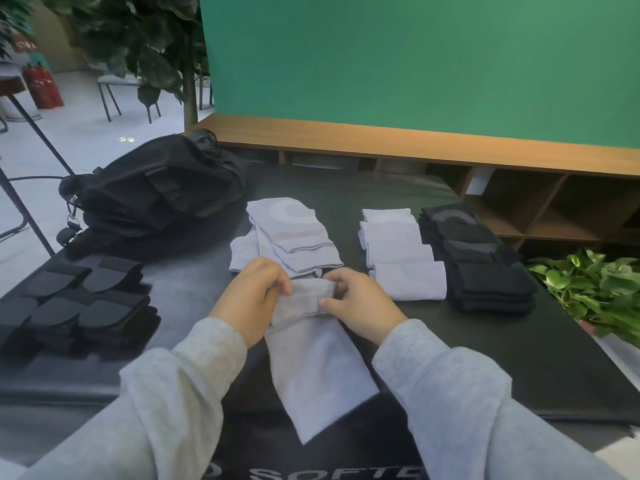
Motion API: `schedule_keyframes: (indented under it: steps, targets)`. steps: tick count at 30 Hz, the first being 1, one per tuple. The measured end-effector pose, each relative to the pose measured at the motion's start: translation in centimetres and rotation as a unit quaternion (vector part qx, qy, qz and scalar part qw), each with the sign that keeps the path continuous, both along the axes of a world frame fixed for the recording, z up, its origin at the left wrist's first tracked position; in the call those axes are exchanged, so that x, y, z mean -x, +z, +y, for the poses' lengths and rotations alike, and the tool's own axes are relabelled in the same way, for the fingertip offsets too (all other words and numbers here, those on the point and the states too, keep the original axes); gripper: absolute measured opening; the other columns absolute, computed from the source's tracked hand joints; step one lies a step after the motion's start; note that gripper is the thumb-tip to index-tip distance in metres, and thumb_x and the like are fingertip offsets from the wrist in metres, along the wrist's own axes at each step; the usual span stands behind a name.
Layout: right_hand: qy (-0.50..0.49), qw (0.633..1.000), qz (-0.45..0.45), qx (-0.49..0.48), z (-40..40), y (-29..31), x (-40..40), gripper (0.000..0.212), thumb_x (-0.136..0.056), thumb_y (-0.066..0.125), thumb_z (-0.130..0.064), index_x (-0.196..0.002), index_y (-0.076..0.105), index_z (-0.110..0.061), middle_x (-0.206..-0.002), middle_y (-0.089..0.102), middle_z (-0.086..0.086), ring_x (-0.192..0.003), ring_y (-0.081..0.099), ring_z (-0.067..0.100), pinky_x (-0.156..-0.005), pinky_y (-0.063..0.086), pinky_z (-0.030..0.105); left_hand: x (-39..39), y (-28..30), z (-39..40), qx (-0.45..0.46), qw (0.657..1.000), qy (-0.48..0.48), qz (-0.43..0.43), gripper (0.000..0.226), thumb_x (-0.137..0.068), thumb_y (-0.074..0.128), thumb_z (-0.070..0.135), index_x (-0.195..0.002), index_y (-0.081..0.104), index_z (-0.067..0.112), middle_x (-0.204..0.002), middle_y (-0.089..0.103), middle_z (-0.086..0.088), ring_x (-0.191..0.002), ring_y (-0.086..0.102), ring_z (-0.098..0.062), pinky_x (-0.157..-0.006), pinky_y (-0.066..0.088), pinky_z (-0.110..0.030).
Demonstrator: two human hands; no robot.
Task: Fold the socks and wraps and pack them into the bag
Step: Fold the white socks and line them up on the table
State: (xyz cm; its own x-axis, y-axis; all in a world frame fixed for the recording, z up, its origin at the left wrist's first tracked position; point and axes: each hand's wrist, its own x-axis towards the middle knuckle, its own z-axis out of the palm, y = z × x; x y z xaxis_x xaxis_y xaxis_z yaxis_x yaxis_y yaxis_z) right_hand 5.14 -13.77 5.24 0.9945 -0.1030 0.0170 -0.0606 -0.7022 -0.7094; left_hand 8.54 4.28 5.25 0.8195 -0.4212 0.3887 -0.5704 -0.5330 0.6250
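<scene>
The fingers of the left hand (254,294) curl over and pinch the top edge of a pale grey sock (311,355); the fingers of the right hand (360,304) pinch the same cuff from the other side, thumb on top. The sock lies lengthwise on the dark desk (519,358), toe toward the person. Just beyond it lies a loose heap of grey socks (291,233), beside it folded grey socks (401,254) and black socks (481,258). The black bag (156,192) sits far left.

Both grey-sleeved arms reach forward; the left hand (250,295) and the right hand (360,304) have curled fingers, pinching between them.
</scene>
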Motion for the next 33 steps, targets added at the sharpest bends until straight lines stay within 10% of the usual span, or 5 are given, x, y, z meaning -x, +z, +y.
schedule_keyframes:
  steps: [5, 13, 17, 27, 33]
  targets:
    - [-0.029, 0.997, -0.062, 0.026, -0.7, -0.5, -0.3, 0.021, -0.082, 0.064, -0.019, -0.074, 0.048, -0.030, -0.091, 0.046, -0.007, -0.074, 0.045, 0.001, -0.066, 0.033, 0.008, -2.1, -1.5, -1.0, -0.138, 0.986, 0.015, -0.092, 0.030, -0.076, 0.041, 0.027, -0.082, 0.067, 0.015, -0.096, 0.051, 0.001, -0.090, 0.048, -0.017, -0.078, 0.037, -0.024]
    - [-0.125, 0.985, -0.082, -0.083, -0.6, -1.3, -0.7, 0.026, -0.089, 0.055, -0.013, -0.114, 0.046, -0.016, -0.100, 0.051, -0.004, -0.094, 0.054, 0.014, -0.083, 0.043, 0.023, -3.0, -2.0, -2.3, -0.162, 0.987, 0.004, -0.010, 0.043, -0.090, 0.049, 0.006, -0.133, 0.049, 0.011, -0.141, 0.039, -0.002, -0.129, 0.035, -0.021, -0.106, 0.029, -0.027]
    - [-0.069, 0.991, -0.110, -0.022, -0.4, -2.3, 0.6, 0.037, -0.089, 0.056, -0.012, -0.125, 0.047, -0.015, -0.113, 0.044, -0.010, -0.107, 0.044, 0.006, -0.090, 0.031, 0.010, -1.9, -3.5, -1.8, -0.191, 0.978, -0.024, -0.079, 0.042, -0.078, 0.061, 0.027, -0.116, 0.064, 0.007, -0.126, 0.058, -0.009, -0.116, 0.056, -0.031, -0.099, 0.039, -0.042]
    - [0.048, 0.989, -0.117, 0.080, -1.5, -5.4, 6.1, 0.047, -0.083, 0.044, -0.047, -0.117, 0.060, -0.020, -0.123, 0.047, -0.020, -0.117, 0.036, -0.010, -0.097, 0.016, -0.002, 2.2, -5.8, 0.3, -0.193, 0.977, -0.092, -0.005, 0.108, -0.050, -0.001, 0.096, -0.135, 0.036, 0.041, -0.136, 0.018, 0.032, -0.125, -0.007, 0.021, -0.107, -0.017, -0.015]
    - [0.091, 0.980, -0.153, 0.092, -2.1, -6.0, 7.6, 0.037, -0.082, 0.052, -0.045, -0.106, 0.065, -0.021, -0.120, 0.052, -0.020, -0.118, 0.038, -0.009, -0.099, 0.022, 0.002, 3.5, -7.2, 1.4, -0.083, 0.985, -0.150, 0.002, 0.051, -0.069, 0.043, 0.082, -0.107, 0.052, 0.049, -0.129, 0.034, 0.042, -0.130, 0.019, 0.016, -0.108, 0.005, -0.006]
